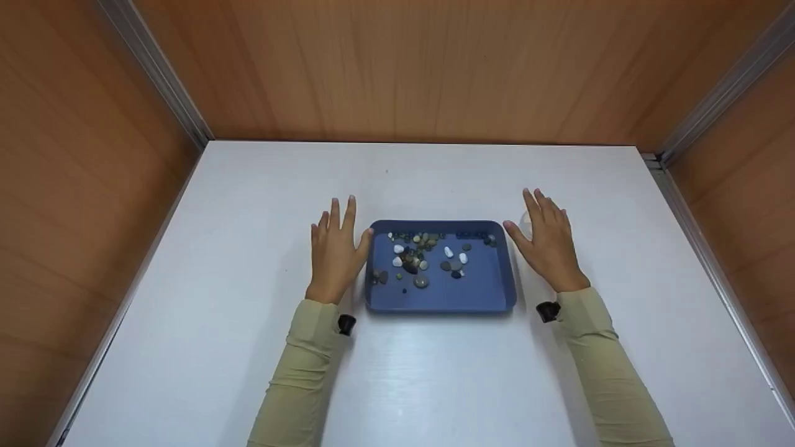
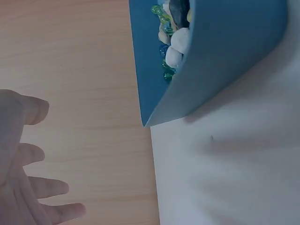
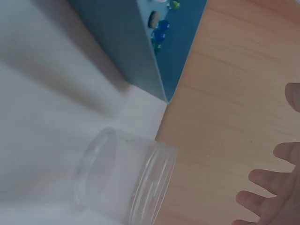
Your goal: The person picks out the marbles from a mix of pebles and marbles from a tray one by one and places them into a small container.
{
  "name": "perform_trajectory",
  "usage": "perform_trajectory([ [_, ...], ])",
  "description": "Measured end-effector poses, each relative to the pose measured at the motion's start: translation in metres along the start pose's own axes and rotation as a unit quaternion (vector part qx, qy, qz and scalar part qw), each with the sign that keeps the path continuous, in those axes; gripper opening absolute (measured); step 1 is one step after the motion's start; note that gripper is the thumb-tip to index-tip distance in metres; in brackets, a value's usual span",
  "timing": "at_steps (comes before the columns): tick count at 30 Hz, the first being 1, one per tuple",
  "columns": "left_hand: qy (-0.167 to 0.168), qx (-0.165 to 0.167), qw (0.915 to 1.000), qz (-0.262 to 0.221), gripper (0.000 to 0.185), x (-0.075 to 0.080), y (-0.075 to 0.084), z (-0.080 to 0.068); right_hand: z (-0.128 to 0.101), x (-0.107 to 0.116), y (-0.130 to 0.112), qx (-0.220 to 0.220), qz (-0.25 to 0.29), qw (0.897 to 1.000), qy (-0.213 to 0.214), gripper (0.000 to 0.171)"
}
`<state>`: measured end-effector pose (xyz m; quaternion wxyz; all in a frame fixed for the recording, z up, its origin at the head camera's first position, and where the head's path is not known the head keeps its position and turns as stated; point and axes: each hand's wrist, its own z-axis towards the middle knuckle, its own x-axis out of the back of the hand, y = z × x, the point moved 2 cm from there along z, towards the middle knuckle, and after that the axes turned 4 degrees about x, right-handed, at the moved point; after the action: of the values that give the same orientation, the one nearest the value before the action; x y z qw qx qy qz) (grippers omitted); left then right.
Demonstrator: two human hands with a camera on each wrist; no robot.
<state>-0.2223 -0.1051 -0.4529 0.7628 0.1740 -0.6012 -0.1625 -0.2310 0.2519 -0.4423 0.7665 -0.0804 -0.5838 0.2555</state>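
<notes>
A blue tray (image 1: 478,295) lies on the white table, holding several pebbles and glass marbles. White stones (image 2: 180,41) and green and blue marbles (image 2: 168,70) show inside it in the left wrist view. My left hand (image 1: 335,257) hovers at the tray's left side, fingers spread, thumb near the rim; whether it touches cannot be told. At the right side my right hand (image 1: 548,245) is held with fingers extended and nothing in it. A clear plastic jar (image 3: 126,178) with a threaded neck stands beside the tray, mostly hidden behind the right hand in the head view.
The white table (image 1: 435,385) is bounded by a wooden back wall (image 1: 410,74) and wooden side walls (image 1: 74,186) with metal corner strips. Dark wrist cameras (image 1: 346,324) sit at both sleeve cuffs.
</notes>
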Motion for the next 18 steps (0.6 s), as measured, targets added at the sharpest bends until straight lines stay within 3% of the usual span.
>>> perform_trajectory([
  [3,-0.005,0.023,0.9977,-0.064,0.065,-0.001,-0.005,-0.005,0.003,0.002,-0.003,0.007,0.047,0.999,0.005,0.068],
  [5,-0.022,0.05,0.9913,-0.119,0.064,-0.003,-0.01,-0.008,0.006,0.002,-0.006,0.009,0.079,0.997,0.0,0.064],
  [12,-0.074,0.13,0.9483,-0.28,0.06,-0.014,-0.024,-0.02,0.016,-0.006,-0.011,0.024,0.155,0.987,-0.036,0.051],
  [18,-0.074,0.169,0.9232,-0.337,0.056,-0.023,-0.034,-0.029,0.027,-0.02,-0.016,0.022,0.184,0.979,-0.078,0.044],
])
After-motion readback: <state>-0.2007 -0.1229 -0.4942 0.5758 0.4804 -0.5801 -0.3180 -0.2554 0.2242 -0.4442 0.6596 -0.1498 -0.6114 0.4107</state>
